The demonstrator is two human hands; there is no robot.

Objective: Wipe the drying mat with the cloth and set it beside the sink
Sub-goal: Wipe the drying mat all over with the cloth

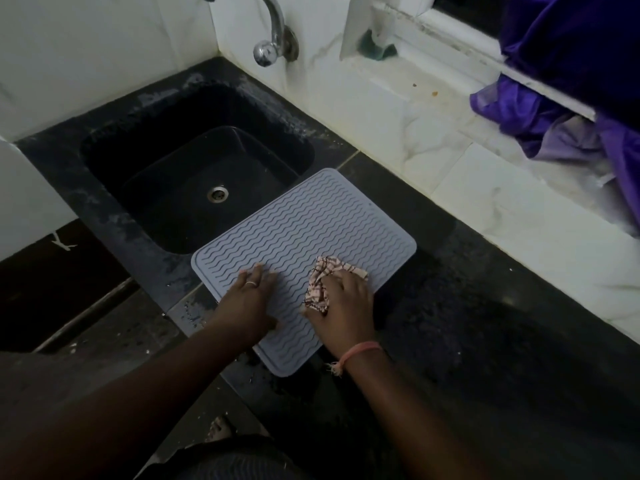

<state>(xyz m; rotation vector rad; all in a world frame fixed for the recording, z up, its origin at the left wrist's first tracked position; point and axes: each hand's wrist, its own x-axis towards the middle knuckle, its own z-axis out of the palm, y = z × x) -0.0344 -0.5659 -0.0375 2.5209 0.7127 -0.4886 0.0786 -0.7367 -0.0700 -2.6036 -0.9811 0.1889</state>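
A grey ribbed drying mat (304,230) lies flat on the dark counter, its far left corner overlapping the rim of the black sink (104,209). My left hand (247,299) presses flat on the mat's near left part, fingers straight. My right hand (341,306) grips a crumpled checked cloth (325,278) and holds it against the mat's near right part.
A chrome tap (272,39) sticks out of the white tiled wall above the sink. Purple fabric (571,98) hangs over the window ledge at the far right. The dark counter (485,306) stretches right of the mat. The counter's front edge runs at the lower left.
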